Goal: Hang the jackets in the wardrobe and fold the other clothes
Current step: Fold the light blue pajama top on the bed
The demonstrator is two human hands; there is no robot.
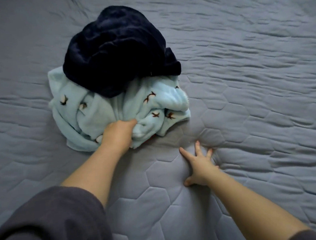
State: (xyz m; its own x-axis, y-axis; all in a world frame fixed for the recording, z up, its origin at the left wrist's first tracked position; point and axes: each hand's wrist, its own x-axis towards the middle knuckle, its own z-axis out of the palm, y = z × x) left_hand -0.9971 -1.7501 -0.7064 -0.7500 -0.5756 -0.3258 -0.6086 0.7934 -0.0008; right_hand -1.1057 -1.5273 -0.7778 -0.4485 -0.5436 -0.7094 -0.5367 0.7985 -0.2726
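Obs. 1: pile of 2 garments on the grey quilted bed cover point(244, 79), at 11 o'clock from frame centre. The light blue fleece point(96, 109), printed with small dark-brown motifs, lies underneath. The dark navy plush garment point(117, 47) is heaped on its far half. A sliver of red shows under the fleece's near edge; cannot tell what it is.

Obs. 2: left hand point(118, 134) at the pile's 6 o'clock edge, fingers buried in the blue fleece and bunching a fold of it. Right hand point(200, 165) at 4 o'clock from the left, fingers spread, palm flat on the cover, holding nothing and clear of the pile.

Key relation: the pile's bulk runs from the grip toward 12 o'clock, with the navy weight on the far end. Judgement: pulling toward 6 o'clock would drag both pieces together. The free right hand is well placed to lift off the navy one.
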